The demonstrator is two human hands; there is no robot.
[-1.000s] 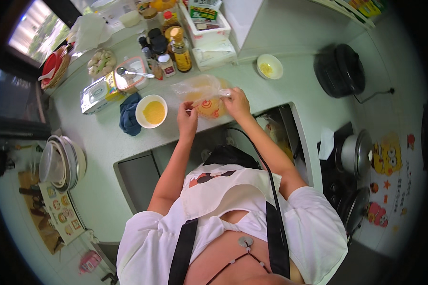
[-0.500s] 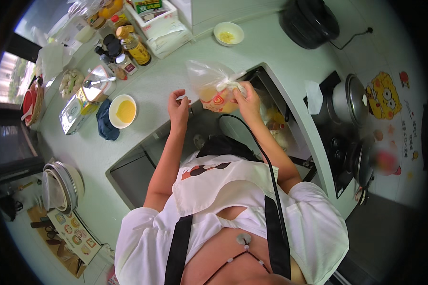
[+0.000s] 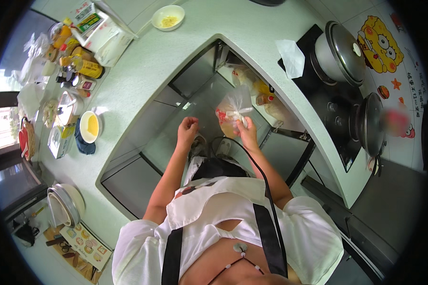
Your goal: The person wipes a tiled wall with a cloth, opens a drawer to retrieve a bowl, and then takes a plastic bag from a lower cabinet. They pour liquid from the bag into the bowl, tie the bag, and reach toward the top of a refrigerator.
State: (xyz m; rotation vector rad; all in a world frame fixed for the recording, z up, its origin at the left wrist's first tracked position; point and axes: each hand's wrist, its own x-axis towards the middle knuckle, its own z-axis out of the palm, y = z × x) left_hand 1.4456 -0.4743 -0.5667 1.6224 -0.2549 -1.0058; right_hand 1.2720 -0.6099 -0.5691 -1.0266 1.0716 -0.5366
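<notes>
My right hand (image 3: 247,134) grips the knotted neck of a clear plastic bag (image 3: 229,105) with red print and something pale yellow inside. The bag hangs over the floor, in front of an open low cabinet (image 3: 285,116) under the counter. In that cabinet are plastic bags and bottles, among them an orange-yellow bottle (image 3: 263,99). My left hand (image 3: 189,130) is held up to the left of the bag, apart from it, its fingers curled in with nothing visible in them.
The pale green counter (image 3: 142,85) curves around me. On its left stand a bowl (image 3: 91,127) of yellow liquid and several bottles (image 3: 85,67); a smaller bowl (image 3: 168,18) is at the back. To the right, a black stove (image 3: 325,107) carries a lidded pot (image 3: 340,54) and a pan (image 3: 372,123).
My right hand has brought the bag down from above the counter edge to in front of the cabinet. My left hand has come down too, and my view has turned toward the cabinet and stove.
</notes>
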